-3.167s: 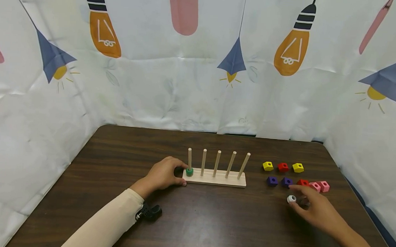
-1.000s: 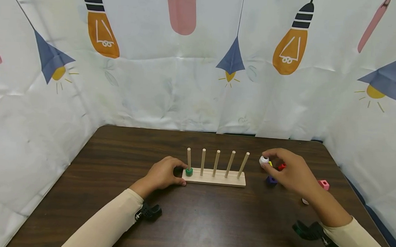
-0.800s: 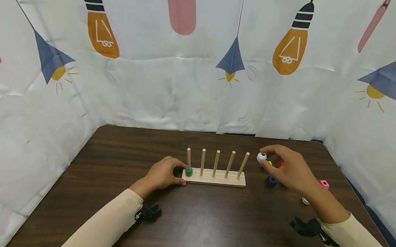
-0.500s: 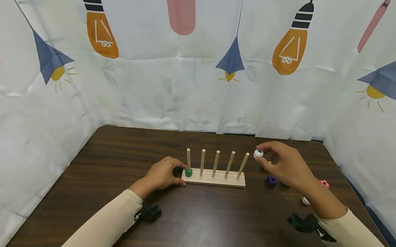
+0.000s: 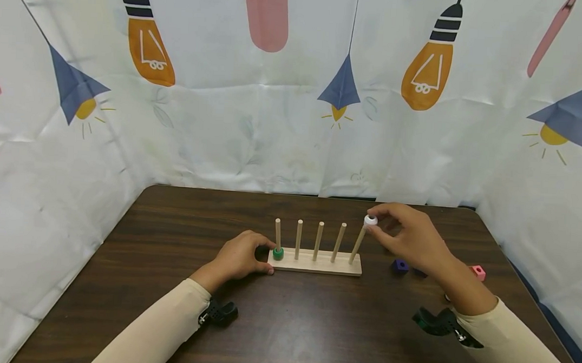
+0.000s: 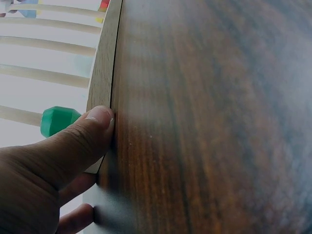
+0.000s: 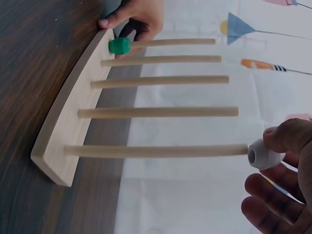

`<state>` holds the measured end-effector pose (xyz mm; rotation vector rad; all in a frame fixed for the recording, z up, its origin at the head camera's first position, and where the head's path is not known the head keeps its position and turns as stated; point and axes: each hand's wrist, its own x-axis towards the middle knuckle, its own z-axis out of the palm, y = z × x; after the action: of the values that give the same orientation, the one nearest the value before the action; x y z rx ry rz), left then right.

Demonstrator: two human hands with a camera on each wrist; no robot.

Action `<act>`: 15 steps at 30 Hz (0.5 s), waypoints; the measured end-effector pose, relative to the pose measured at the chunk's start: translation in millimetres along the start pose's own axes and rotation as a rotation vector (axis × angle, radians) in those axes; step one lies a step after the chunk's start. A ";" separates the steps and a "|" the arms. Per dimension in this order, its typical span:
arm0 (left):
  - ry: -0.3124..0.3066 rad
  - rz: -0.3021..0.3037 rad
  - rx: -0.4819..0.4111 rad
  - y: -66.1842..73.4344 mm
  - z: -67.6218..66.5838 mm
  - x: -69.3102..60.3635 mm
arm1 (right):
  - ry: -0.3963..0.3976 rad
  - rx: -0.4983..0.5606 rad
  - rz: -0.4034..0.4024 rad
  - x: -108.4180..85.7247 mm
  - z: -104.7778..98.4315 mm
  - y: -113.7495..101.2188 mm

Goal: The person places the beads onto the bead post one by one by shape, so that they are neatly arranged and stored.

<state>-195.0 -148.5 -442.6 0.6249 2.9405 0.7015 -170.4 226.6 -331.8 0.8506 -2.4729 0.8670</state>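
Observation:
A pale wooden peg board (image 5: 333, 266) with several upright pegs stands on the table. My left hand (image 5: 241, 255) grips its left end, thumb on the front edge in the left wrist view (image 6: 63, 165). A green bead (image 5: 278, 253) sits at the foot of the leftmost peg. My right hand (image 5: 412, 235) pinches a white bead (image 5: 370, 220) between thumb and fingers at the top of the rightmost peg (image 5: 358, 244). In the right wrist view the white bead (image 7: 263, 155) meets the peg's tip, its hole facing the peg; whether the tip is inside cannot be told.
Right of the board lie a purple bead (image 5: 400, 266) and a pink bead (image 5: 478, 272) on the dark wooden table (image 5: 309, 323). My right hand and forearm hide most other beads there. A printed white curtain (image 5: 253, 142) hangs behind the table.
My right hand picked up the white bead from the right side of the table and carried it up and leftward to the rightmost peg's top. My left hand stays on the board's end.

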 end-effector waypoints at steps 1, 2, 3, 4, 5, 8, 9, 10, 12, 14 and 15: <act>0.000 -0.002 -0.001 0.0 0.2 0.0 | 0.006 0.004 -0.007 0.9 1.2 -0.4; 0.000 -0.003 -0.002 0.0 0.3 -0.1 | 0.012 0.006 -0.012 1.7 2.6 -0.7; 0.000 -0.004 -0.001 0.0 0.3 -0.1 | 0.018 0.011 -0.019 2.7 4.0 -0.9; -0.001 -0.004 0.000 0.1 0.3 -0.2 | 0.022 0.019 -0.024 3.6 5.5 -1.3; -0.001 -0.004 0.001 0.1 0.4 -0.3 | 0.025 0.027 -0.027 4.5 7.0 -1.7; -0.001 -0.002 0.000 0.1 0.2 -0.5 | 0.027 0.052 -0.027 6.8 10.7 -4.3; 0.000 -0.002 0.001 0.2 0.1 -0.5 | 0.026 0.065 -0.026 7.5 11.8 -5.5; 0.000 -0.001 0.000 0.2 0.0 -0.6 | 0.025 0.071 -0.023 8.2 12.8 -6.6; 0.000 -0.002 -0.002 0.5 -0.4 -0.7 | 0.020 0.085 -0.014 9.3 14.7 -9.2; 0.000 -0.002 -0.003 0.9 -0.8 -0.9 | 0.014 0.087 -0.005 10.5 16.7 -11.4; -0.001 -0.002 -0.003 1.1 -0.9 -1.1 | 0.012 0.085 0.001 11.0 17.7 -12.3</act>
<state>-193.8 -148.5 -441.4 0.6223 2.9383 0.7058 -173.2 202.6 -333.8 0.8705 -2.4413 0.9809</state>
